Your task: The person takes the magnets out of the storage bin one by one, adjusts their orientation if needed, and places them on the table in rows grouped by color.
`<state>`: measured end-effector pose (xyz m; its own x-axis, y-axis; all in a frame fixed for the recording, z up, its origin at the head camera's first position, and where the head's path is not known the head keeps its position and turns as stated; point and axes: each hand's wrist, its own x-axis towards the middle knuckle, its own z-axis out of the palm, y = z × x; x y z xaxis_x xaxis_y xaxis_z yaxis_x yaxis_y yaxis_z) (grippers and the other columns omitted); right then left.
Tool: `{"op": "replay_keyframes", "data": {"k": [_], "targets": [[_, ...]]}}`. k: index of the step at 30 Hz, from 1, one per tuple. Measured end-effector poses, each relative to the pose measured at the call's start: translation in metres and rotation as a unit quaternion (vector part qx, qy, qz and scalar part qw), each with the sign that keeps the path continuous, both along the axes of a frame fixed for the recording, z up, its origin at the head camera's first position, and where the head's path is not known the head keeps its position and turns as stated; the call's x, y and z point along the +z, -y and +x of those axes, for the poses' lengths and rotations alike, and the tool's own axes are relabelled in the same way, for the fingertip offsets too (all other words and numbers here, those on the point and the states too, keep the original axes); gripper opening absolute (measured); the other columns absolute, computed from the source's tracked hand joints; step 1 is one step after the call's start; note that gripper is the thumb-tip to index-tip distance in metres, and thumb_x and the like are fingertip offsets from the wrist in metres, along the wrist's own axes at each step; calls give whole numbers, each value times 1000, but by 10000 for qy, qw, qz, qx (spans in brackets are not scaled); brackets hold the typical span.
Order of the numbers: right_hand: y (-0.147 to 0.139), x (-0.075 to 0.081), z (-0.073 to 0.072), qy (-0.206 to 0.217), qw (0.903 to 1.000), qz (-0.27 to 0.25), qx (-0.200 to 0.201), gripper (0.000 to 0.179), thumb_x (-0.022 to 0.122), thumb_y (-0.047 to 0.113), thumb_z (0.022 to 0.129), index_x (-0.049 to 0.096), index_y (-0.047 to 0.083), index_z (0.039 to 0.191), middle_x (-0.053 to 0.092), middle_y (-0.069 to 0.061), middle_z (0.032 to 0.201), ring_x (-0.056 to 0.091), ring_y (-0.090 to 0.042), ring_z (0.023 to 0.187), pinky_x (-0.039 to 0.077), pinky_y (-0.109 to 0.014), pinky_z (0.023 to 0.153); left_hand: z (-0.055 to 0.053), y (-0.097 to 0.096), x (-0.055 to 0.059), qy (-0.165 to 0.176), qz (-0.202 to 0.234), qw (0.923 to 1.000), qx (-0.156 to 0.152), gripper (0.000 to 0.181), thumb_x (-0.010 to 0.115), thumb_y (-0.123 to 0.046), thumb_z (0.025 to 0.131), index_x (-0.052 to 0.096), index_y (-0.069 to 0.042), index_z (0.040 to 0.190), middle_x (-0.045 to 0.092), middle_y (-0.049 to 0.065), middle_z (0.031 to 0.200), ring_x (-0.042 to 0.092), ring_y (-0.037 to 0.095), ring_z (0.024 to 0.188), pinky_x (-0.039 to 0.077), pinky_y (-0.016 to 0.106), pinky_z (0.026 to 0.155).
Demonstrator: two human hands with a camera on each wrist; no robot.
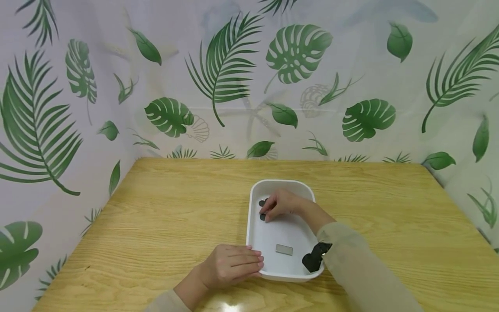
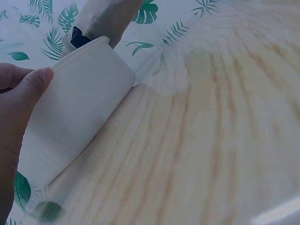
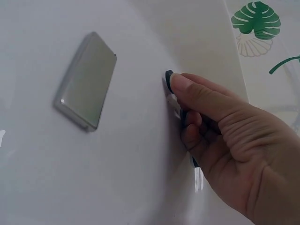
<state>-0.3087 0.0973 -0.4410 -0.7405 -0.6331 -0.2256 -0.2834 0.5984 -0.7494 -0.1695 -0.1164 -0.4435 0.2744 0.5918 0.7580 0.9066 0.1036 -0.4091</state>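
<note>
A white rectangular tray with rounded corners lies on the table. My left hand holds its near left corner, fingers over the rim and the thumb against the edge. Inside the tray, my right hand pinches a small dark disc between thumb and fingertips. Another dark disc lies beside those fingers near the left wall; more dark pieces are partly hidden by the hand. A flat silver rectangular block rests on the tray floor toward the near end.
The tray stands on a wood-grain table. A leaf-patterned cloth rises behind and along the sides. A black device is strapped at the right wrist, over the tray's near right corner.
</note>
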Motion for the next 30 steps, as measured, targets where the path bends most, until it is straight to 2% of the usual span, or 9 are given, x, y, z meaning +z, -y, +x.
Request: {"op": "replay_keyframes", "data": {"k": [10,17,24,28,30], "targets": [[3,-2,3,-592,9977,169,299,19,81,10,73,76,6,91,73,-2,84,57,-3,70,49,-17,65,1,0,-1,-21,-22,10000,40,15,71,-22,86,75,-8,84,74,4,85,71,13,82,57,26,81],[5,1,7,-485,9985,188,193,11,79,10,75,74,6,84,70,1,78,57,-5,68,50,-17,62,1,-1,0,-2,-15,10000,33,15,71,-22,86,75,-8,83,74,4,85,71,13,82,57,26,81],[4,1,8,-1152,9915,200,573,13,77,13,78,68,7,83,63,4,73,52,-3,65,47,-16,59,1,-2,3,-25,3,10000,-7,15,73,-22,84,75,-8,83,74,4,84,71,13,81,57,26,81],[5,1,9,-1320,9903,39,440,12,75,14,77,67,6,82,62,4,71,52,-2,63,47,-15,57,0,-2,3,-54,-1,10000,1,15,73,-22,84,75,-8,83,74,4,84,71,13,82,56,26,83],[4,2,9,-1243,9918,-130,281,12,74,15,78,66,6,82,63,3,71,53,-3,61,48,-17,55,0,-1,3,-63,-5,10000,13,14,72,-22,84,75,-8,83,74,4,84,71,13,82,56,26,83]]}}
